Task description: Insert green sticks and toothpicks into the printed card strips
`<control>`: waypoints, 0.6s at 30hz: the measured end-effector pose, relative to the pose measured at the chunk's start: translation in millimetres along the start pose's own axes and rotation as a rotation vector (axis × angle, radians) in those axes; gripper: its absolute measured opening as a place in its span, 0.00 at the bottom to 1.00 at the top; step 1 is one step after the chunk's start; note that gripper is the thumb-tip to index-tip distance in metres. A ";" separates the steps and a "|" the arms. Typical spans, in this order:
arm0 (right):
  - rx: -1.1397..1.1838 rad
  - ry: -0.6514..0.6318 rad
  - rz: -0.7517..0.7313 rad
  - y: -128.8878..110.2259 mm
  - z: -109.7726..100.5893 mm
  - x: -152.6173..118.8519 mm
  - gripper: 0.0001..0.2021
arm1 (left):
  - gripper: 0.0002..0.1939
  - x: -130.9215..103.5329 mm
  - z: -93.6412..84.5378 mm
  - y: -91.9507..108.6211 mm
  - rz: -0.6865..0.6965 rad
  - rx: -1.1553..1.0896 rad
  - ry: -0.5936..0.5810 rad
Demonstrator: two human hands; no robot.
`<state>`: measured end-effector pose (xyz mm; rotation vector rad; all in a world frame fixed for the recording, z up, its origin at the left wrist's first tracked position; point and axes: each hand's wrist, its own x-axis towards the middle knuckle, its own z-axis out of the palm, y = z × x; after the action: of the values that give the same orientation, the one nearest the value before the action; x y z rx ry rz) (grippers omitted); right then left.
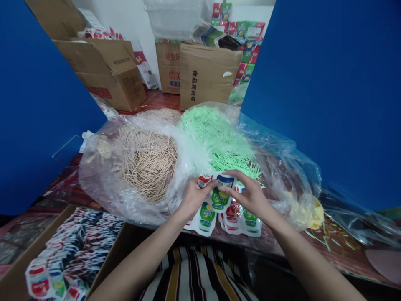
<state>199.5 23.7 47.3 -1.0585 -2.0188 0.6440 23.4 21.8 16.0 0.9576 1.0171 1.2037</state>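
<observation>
Between my two hands is a bottle-shaped candy packet (220, 200) with green, blue and red print. My left hand (196, 193) pinches its left side, with the thumb on top near the middle. On the other side, my right hand (249, 193) grips the top right with thumb and fingers. More flat packets of the same bottle shape (249, 223) lie under my hands at the table's front edge. Just beyond my right hand are light green sticks (233, 163) in a clear bag. Brown sticks (153, 165) fill another clear bag to the left.
A cardboard box (117, 246) at lower left holds rows of similar packets. Larger cartons (206, 79) and stacked red and green packs (247, 50) stand at the back. Blue panels (326, 100) flank both sides. Loose sticks and rubber bands (340, 240) lie at right.
</observation>
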 end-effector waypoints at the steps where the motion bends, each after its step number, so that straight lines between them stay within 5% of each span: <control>1: 0.040 0.046 0.026 -1.2 0.8 -1.7 0.19 | 0.14 -0.4 0.2 1.1 -0.012 -0.009 -0.006; 9: -0.029 -0.003 -0.039 -4.6 0.5 -6.0 0.07 | 0.15 -4.6 1.7 -1.4 -0.053 0.041 -0.018; 11: 0.033 -0.043 0.031 -5.3 -0.4 -5.9 0.09 | 0.16 -5.7 1.8 -2.2 -0.068 0.033 -0.021; 15: 0.433 0.053 0.302 -4.6 7.7 -8.7 0.29 | 0.16 -8.2 1.2 -3.0 -0.072 -0.026 -0.033; 18: 0.624 0.064 0.433 0.4 18.8 -13.1 0.22 | 0.16 -10.5 -1.5 -3.3 -0.092 -0.079 -0.077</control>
<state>189.4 11.2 30.8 -1.0997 -1.3783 1.3391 22.1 11.1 13.5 0.8801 0.9362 1.1146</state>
